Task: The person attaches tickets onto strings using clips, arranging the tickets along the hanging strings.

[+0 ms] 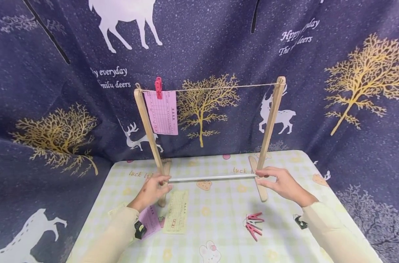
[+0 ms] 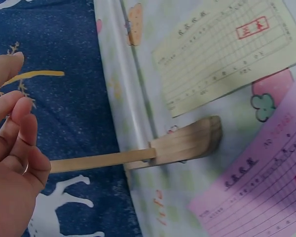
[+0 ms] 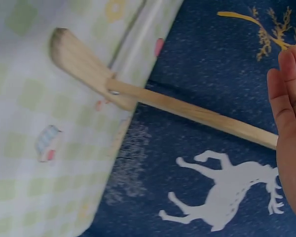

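The wooden stand [image 1: 271,124] is on the far tablecloth [image 1: 219,215], which reads "luck"; left hand [image 1: 152,190], loosely bent, and right hand [image 1: 282,183], fingers [image 3: 289,79] nearly straight, are near its feet [image 1: 262,193]. Curtain [image 1: 212,54] behind reads "everyday".

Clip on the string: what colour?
Pinkish red clip; shows best in the head view.
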Motion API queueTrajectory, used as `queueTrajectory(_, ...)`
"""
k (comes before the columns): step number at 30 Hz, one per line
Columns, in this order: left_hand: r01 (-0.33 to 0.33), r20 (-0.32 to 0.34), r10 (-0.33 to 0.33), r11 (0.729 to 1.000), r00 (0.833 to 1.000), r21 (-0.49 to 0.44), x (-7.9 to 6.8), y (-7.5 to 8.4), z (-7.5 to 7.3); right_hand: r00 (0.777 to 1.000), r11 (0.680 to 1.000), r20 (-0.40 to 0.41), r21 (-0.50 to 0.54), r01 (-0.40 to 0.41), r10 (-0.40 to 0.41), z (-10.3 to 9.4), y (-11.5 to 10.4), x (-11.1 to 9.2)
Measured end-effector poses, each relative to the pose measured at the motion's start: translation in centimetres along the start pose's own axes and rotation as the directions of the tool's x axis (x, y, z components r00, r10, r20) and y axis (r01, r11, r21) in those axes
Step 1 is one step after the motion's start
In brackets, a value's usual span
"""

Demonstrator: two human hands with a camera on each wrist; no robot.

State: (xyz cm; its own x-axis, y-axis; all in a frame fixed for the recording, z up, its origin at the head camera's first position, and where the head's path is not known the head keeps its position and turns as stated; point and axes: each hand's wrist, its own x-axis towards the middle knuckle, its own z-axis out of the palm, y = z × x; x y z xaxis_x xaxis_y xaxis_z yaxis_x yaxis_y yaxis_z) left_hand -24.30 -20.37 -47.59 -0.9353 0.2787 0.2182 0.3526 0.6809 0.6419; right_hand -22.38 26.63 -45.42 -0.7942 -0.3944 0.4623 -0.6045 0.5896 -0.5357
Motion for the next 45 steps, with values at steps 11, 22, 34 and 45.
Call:
queueTrajectory(11,0.043,-0.021,-0.042,0.999,0.999,0.010,-0.9,-2.1,1.8,1.000,1.000,-0.010,0.022,-0.004,0.004,2.0,1.9,-2.9)
queueTrajectory(22,0.114,0.013,-0.113,0.993,0.993,-0.020,-1.8,-3.9,2.9,0.996,0.996,0.018,0.018,-0.084,0.084,3.1,3.1,-5.3)
queueTrajectory(34,0.156,0.030,-0.155,0.986,0.987,-0.049,-2.2,-5.5,4.5,0.983,0.982,0.029,0.052,-0.182,0.181,4.1,4.3,-7.3)
queueTrajectory(45,0.216,-0.020,-0.217,0.975,0.976,-0.046,-1.6,-6.3,5.7,0.991,0.988,0.031,0.080,-0.131,0.129,5.1,5.2,-8.4)
